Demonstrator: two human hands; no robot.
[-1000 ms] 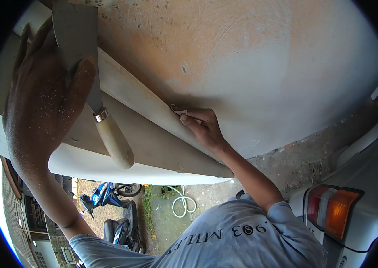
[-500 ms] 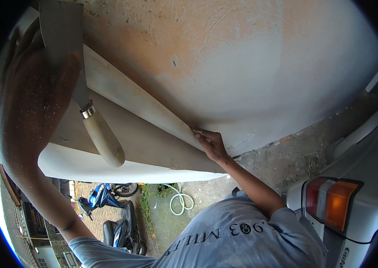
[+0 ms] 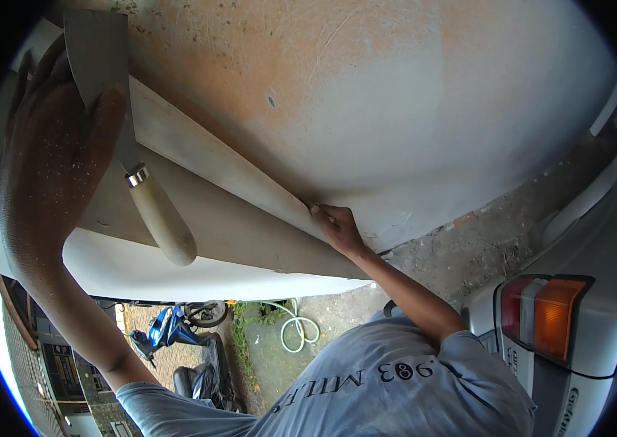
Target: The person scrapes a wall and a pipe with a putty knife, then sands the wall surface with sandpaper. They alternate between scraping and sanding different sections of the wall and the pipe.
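My left hand [image 3: 49, 160] is raised at the upper left, close to the long pale ledge that juts from the wall. Its thumb presses the metal blade of a putty knife [image 3: 100, 62] against the hand. The knife's pale wooden handle hangs downward, free of the fingers. Lower down, my right hand [image 3: 341, 231] is closed, with its fingertips against the narrow edge of the ledge [image 3: 228, 156]. Whatever its fingers may pinch there is hidden or too small to name.
A wall [image 3: 366, 109] with orange-brown and whitish patches spans the top. To the right stands a silver vehicle with a red and orange tail light [image 3: 541, 313]. Behind and below are a blue motorbike [image 3: 170, 328], a second motorbike, and a coiled hose [image 3: 297, 331] on the ground.
The view has shifted slightly. My right fingers look more curled at the ledge's edge. My left hand keeps the putty knife in the same grip.
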